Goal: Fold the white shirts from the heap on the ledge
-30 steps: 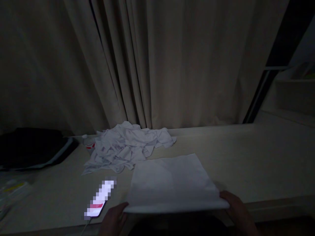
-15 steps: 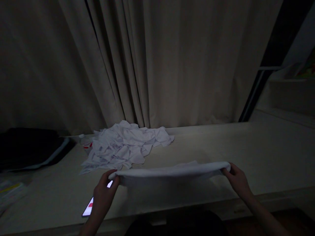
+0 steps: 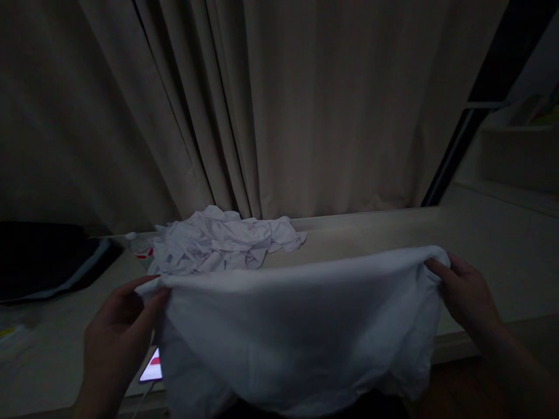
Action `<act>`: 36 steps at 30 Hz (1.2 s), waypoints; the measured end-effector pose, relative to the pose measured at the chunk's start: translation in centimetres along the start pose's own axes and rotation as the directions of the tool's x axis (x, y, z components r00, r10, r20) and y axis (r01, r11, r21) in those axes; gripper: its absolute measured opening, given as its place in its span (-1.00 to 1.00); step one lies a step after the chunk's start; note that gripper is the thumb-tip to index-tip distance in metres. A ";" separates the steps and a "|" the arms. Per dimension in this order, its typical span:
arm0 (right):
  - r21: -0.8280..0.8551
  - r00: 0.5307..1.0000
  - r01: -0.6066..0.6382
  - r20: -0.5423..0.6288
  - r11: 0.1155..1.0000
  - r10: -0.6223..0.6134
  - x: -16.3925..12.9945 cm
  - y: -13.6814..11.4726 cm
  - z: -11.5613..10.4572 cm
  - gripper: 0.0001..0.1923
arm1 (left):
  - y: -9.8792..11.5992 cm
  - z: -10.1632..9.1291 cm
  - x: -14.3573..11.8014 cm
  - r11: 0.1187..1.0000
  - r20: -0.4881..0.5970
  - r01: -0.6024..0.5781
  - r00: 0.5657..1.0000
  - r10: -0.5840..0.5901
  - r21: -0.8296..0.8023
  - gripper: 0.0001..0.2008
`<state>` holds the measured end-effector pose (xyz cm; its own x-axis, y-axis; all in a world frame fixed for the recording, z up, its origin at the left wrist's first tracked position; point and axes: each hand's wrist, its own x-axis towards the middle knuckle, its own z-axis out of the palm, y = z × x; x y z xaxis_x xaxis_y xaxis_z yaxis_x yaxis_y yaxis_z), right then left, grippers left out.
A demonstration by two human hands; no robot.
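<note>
A white cloth (image 3: 297,326) hangs stretched between my two hands, its top edge nearly straight and its lower part dropping toward my lap. My left hand (image 3: 120,331) pinches the upper left corner between thumb and fingers. At the upper right corner, my right hand (image 3: 465,288) grips the fabric, thumb on the near side. Behind the cloth, a crumpled heap of white cloths (image 3: 218,238) lies at the back of the table (image 3: 493,262). Whether the held piece is a garment or a plain cloth I cannot tell.
A lit phone (image 3: 151,368) with a cable lies near the front edge, partly covered by the cloth. A clear bottle (image 3: 142,250) with a red label stands left of the heap. Farther left is a dark bag-like item (image 3: 48,262). Beige curtains (image 3: 327,105) hang behind.
Both hands have risen and moved apart, drawing the cloth up toward me. It now hangs open as a broad sheet instead of a narrow strip above the table.
</note>
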<state>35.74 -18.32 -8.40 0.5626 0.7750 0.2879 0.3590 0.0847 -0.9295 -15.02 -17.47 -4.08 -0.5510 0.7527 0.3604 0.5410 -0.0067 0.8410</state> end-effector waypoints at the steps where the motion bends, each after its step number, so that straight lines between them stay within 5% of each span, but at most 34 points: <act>1: 0.037 0.997 -0.050 0.055 0.998 0.048 0.4 0.6 0.2 -0.64 | -0.3 0.3 0.2 1.000 0.036 0.027 0.999 -0.028 0.005 -0.45; 6: -0.010 0.908 -0.256 0.342 0.967 0.244 1.8 6.5 4.1 -0.56 | -6.2 5.4 1.5 0.994 0.321 0.111 0.940 -0.113 0.025 -0.48; 11: -0.119 0.814 -0.365 0.441 0.923 0.379 2.2 13.5 9.4 -0.59 | -15.0 11.7 2.4 0.984 0.472 0.109 0.866 -0.165 0.144 -0.51; 14: -0.144 0.785 -0.401 0.455 0.905 0.421 3.2 16.3 11.7 -0.62 | -18.0 14.3 3.4 0.983 0.526 0.091 0.835 -0.162 0.158 -0.54; 26: -0.212 0.727 -0.432 0.494 0.877 0.477 8.5 21.2 18.0 -0.74 | -21.3 22.3 9.0 0.940 0.470 0.069 0.853 -0.229 0.333 -0.53; 32: -0.339 0.815 -0.348 0.353 0.874 0.461 12.1 22.3 20.9 -0.69 | -22.6 25.9 11.8 0.914 0.435 0.063 0.865 -0.249 0.400 -0.42; 36: -0.482 0.886 -0.247 0.240 0.841 0.398 12.8 22.6 21.0 -0.54 | -22.9 26.2 11.5 0.901 0.421 0.020 0.879 -0.222 0.434 -0.38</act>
<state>35.39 6.63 -30.55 0.4621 0.8703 -0.1702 0.5218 -0.4220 -0.7413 -17.12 8.56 -29.81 -0.3374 0.9405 -0.0399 0.7520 0.2948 0.5896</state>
